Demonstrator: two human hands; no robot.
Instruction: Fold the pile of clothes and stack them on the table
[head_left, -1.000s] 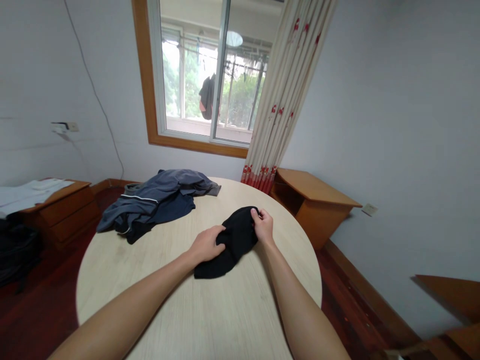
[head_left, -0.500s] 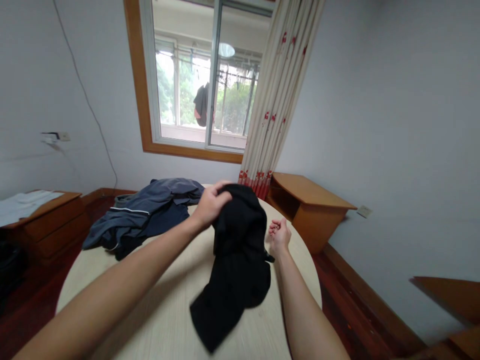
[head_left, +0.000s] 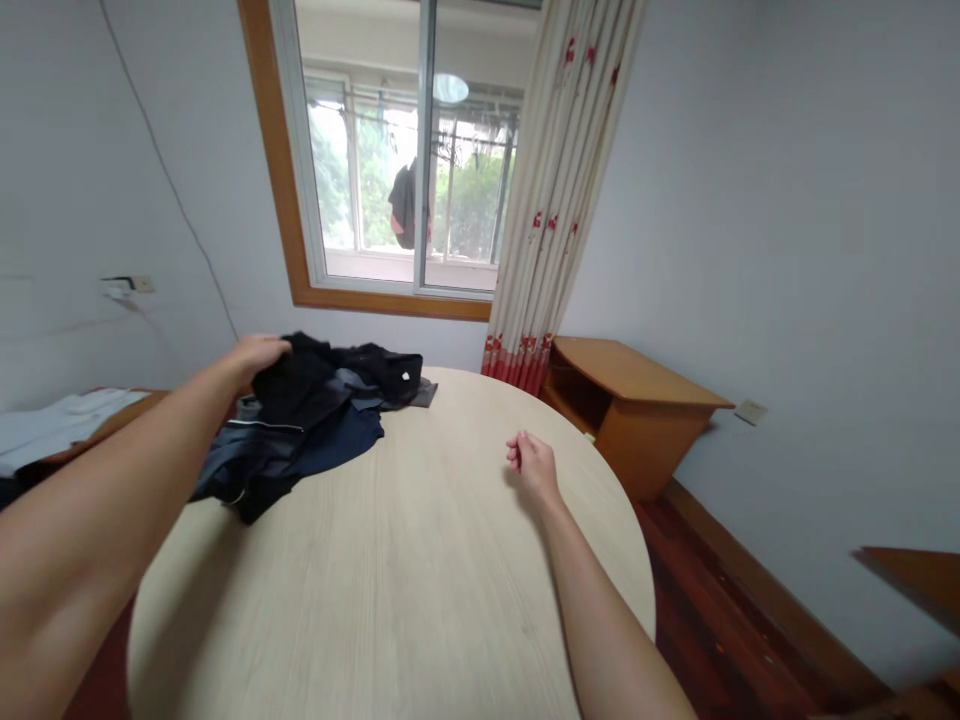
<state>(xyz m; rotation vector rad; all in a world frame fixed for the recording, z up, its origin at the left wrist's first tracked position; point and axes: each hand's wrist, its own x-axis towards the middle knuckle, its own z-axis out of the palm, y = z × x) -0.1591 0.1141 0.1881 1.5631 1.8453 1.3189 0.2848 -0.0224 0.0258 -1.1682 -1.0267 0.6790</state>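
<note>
At the far left of the table, my left hand point(head_left: 261, 354) grips one end of a black garment point(head_left: 304, 375). The cloth is stretched out rightward over a heap of dark blue and grey clothes point(head_left: 341, 442), and a small white mark shows near its right end. Its exact kind is hidden by the folds. My right hand point(head_left: 535, 464) rests over the right part of the round table point(head_left: 435, 560), fingers curled in, with nothing visible in them. It is well apart from the clothes.
A wooden cabinet point(head_left: 637, 385) stands beyond the table's right edge, next to a long curtain point(head_left: 555, 200) by the window. On the left, white cloth or paper point(head_left: 67, 420) lies on another low wooden unit. A wall rises behind the table.
My left hand lifted the black garment off the table's middle and carried it left onto the clothes heap. My right hand let go of it and stayed on the right, fingers curled.
</note>
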